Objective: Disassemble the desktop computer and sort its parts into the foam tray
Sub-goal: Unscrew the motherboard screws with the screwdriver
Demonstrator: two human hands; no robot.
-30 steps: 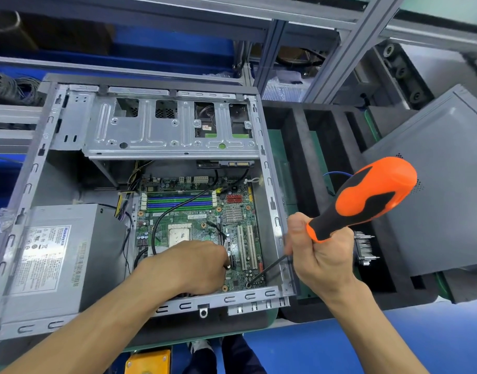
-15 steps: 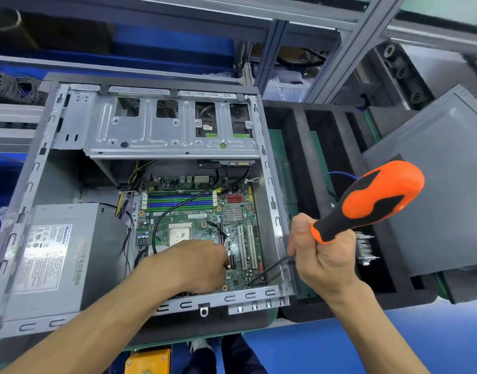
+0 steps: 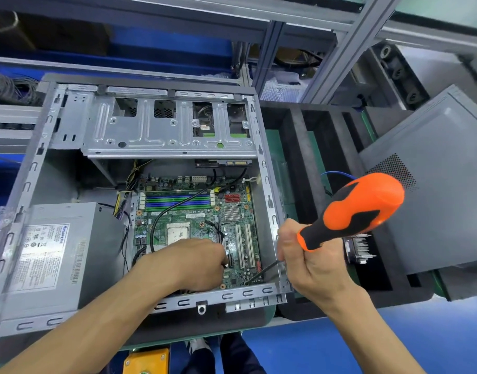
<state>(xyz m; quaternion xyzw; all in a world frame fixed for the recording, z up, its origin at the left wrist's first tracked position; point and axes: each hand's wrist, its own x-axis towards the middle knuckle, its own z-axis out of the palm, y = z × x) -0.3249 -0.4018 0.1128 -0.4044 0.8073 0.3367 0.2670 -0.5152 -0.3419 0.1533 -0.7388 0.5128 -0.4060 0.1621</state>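
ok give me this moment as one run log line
step: unscrewing motherboard | right hand: grips screwdriver, tip at near-right board corner | left hand: rests on board | foam tray: heatsink inside

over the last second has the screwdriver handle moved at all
Yes. The screwdriver handle has swung slightly right, toward the grey side panel, while its tip stays at the motherboard corner.

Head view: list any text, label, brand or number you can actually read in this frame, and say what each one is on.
Power supply label: a blue brand word at its top right, too blurred to read; the fine print, marks and barcode below are too small.
Motherboard: a white strip of printed characters below the memory slots, not legible.
Screwdriver, side panel, foam tray: no text visible.
Nothing in this frame can be quoted with confidence.
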